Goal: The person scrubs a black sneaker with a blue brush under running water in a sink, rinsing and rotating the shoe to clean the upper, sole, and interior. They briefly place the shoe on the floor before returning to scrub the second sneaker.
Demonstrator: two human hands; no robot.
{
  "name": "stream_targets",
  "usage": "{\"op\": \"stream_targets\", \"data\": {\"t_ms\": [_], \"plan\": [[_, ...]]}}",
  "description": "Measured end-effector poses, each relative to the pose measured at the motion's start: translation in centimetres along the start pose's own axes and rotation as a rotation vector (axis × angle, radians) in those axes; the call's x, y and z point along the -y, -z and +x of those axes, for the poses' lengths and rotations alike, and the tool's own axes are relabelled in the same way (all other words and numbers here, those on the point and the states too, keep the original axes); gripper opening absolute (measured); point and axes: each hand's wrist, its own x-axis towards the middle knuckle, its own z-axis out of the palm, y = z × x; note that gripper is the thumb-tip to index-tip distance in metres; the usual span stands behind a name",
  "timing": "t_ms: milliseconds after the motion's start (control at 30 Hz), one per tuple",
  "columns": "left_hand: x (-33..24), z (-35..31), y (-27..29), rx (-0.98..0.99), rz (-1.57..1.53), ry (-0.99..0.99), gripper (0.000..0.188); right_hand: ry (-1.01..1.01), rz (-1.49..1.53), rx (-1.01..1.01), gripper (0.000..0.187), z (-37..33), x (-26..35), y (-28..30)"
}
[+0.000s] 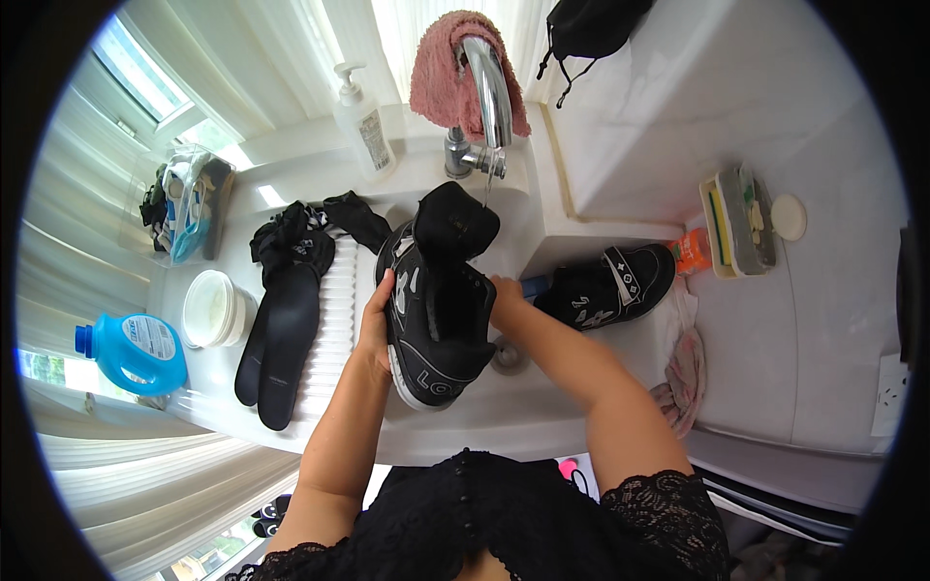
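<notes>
Your left hand (375, 327) reaches past the sink's (484, 442) front edge, holding a white-lettered shoe (418, 320); right hand (505, 302), can't tell.

Daylight was bright — came from the left and top through the window (143, 70) and pale curtains (266, 82), washing out parts of both. A small patch glared on the sink ledge (215, 395); the chrome faucet (492, 97) threw highlights. Inside of the held shoe (431, 334) was near-black. Center was sharp; fisheye bent edges toward a black rim — bluish fringe.
</notes>
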Motion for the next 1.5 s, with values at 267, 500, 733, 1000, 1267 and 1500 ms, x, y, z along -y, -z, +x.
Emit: {"op": "stream_targets", "data": {"t_ms": [267,500,733,1000,1267,1500], "plan": [[0.4,-1.0,0.6,0.000,-0.077,-0.011,0.052,0.009,0.223,0.007,0.034,-2.6,1.2,4.8],[0.1,-3.7,-0.9,0.313,-0.191,-0.105,0.059,-0.153,1.216,-0.196,0.021,-7.4,-2.3,10.8],[-0.4,-6.1,-1.7,0.380,-0.174,-0.169,0.058,-0.263,2.038,0.031,0.016,-6.0,-2.3,10.4],[-1.3,-8.3,-1.3,0.305,-0.117,-0.243,0.055,-0.088,1.874,-0.128,0.039,-4.3,-0.4,10.2],[0.8,-6.6,-1.6,0.199,-0.168,-0.079,0.059,-0.138,1.898,-0.089,0.054,-8.0,-3.4,12.4],[3.5,-4.0,-1.5,0.134,-0.172,0.008,0.064,-0.051,1.958,-0.051,0.062,-8.3,-5.1,14.8]]}}
